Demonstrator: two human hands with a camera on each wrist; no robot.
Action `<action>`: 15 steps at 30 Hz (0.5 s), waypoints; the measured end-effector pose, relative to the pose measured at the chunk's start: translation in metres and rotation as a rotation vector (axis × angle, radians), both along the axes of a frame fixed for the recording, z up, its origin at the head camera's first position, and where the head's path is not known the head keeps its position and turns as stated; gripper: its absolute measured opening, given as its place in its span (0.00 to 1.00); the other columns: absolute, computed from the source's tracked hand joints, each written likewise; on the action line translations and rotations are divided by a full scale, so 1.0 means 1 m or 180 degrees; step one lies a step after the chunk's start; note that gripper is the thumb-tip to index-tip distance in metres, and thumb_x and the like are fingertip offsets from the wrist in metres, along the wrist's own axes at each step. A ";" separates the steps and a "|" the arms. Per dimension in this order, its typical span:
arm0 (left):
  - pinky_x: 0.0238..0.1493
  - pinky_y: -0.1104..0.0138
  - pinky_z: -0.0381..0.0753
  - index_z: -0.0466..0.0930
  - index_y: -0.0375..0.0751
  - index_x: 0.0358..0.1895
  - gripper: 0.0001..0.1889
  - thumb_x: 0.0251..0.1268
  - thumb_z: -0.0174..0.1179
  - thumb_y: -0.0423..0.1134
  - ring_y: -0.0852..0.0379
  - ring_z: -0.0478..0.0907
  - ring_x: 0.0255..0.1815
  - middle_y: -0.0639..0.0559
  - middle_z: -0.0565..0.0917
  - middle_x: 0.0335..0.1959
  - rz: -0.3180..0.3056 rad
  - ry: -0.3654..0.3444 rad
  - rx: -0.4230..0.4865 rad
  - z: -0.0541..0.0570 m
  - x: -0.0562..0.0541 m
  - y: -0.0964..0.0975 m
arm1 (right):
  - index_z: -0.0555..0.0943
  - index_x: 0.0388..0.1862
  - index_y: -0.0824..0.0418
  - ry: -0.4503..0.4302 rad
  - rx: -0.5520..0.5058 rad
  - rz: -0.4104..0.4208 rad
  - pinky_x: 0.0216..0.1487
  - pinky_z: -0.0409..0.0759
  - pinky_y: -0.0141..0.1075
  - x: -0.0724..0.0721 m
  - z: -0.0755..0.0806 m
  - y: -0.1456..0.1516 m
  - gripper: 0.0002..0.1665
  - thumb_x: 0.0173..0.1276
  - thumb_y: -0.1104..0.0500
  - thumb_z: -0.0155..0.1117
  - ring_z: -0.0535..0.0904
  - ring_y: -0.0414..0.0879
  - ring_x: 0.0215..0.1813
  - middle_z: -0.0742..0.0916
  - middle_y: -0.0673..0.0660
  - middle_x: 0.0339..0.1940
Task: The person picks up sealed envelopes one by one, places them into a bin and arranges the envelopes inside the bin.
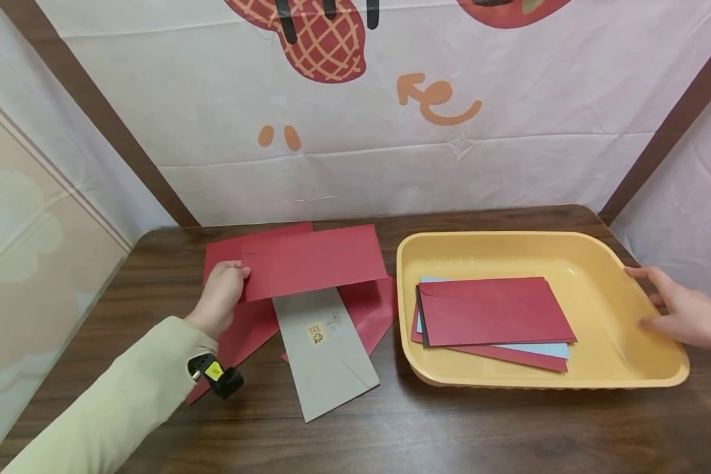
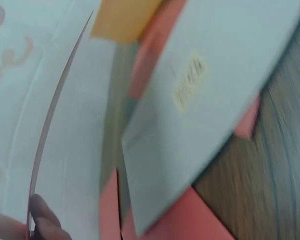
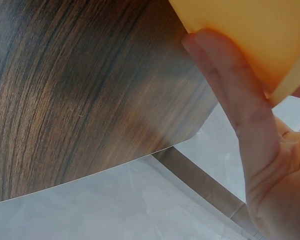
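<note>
My left hand point(image 1: 220, 297) pinches a red envelope point(image 1: 316, 260) by its left end, raised over other envelopes at the left of the table. In the left wrist view it appears edge-on as a thin line above the fingers. Beneath it lies a grey envelope point(image 1: 328, 359) with a small printed label, on top of several red envelopes point(image 1: 374, 309). At the right, my right hand point(image 1: 684, 315) grips the right rim of a yellow plastic tray point(image 1: 619, 355), its thumb and fingers on either side of the wall.
Inside the tray, a stack has a red envelope point(image 1: 494, 313) on top, with light blue point(image 1: 548, 350), black and red ones showing below. A wooden table point(image 1: 450, 428) bears everything. A printed white cloth point(image 1: 355, 171) hangs behind.
</note>
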State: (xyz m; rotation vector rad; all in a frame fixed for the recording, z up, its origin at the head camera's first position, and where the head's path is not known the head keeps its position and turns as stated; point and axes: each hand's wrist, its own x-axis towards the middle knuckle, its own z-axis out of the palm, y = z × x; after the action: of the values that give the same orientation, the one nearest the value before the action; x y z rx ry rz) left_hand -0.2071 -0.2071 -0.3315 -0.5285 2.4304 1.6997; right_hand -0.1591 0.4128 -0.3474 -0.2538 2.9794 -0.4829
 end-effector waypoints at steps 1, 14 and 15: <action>0.62 0.58 0.62 0.50 0.28 0.68 0.24 0.76 0.33 0.38 0.49 0.60 0.59 0.41 0.62 0.59 0.0032 0.0019 0.0061 0.002 0.001 0.004 | 0.52 0.64 0.77 0.0002 0.0001 0.0002 0.23 0.75 0.33 0.000 0.000 0.000 0.48 0.49 0.70 0.70 0.83 0.67 0.35 0.80 0.83 0.40; 0.68 0.58 0.60 0.51 0.28 0.69 0.23 0.76 0.36 0.35 0.48 0.59 0.65 0.37 0.58 0.67 -0.0117 0.0112 0.0555 0.012 0.005 0.060 | 0.51 0.65 0.78 -0.0072 -0.0041 -0.0009 0.23 0.75 0.33 0.000 0.002 -0.001 0.48 0.51 0.70 0.68 0.83 0.64 0.34 0.82 0.81 0.37; 0.67 0.58 0.61 0.52 0.28 0.69 0.23 0.76 0.36 0.35 0.49 0.61 0.63 0.38 0.59 0.66 -0.0159 0.0118 0.0578 0.010 0.005 0.063 | 0.51 0.65 0.78 -0.0072 -0.0038 -0.0006 0.23 0.75 0.33 0.000 0.002 -0.001 0.48 0.51 0.70 0.68 0.84 0.63 0.33 0.82 0.80 0.36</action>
State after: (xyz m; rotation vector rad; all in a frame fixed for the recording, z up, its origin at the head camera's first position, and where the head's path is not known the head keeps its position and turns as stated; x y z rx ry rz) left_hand -0.2018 -0.1445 -0.3213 -0.4128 2.2621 1.9004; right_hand -0.1592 0.4113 -0.3458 -0.2451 2.9559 -0.5006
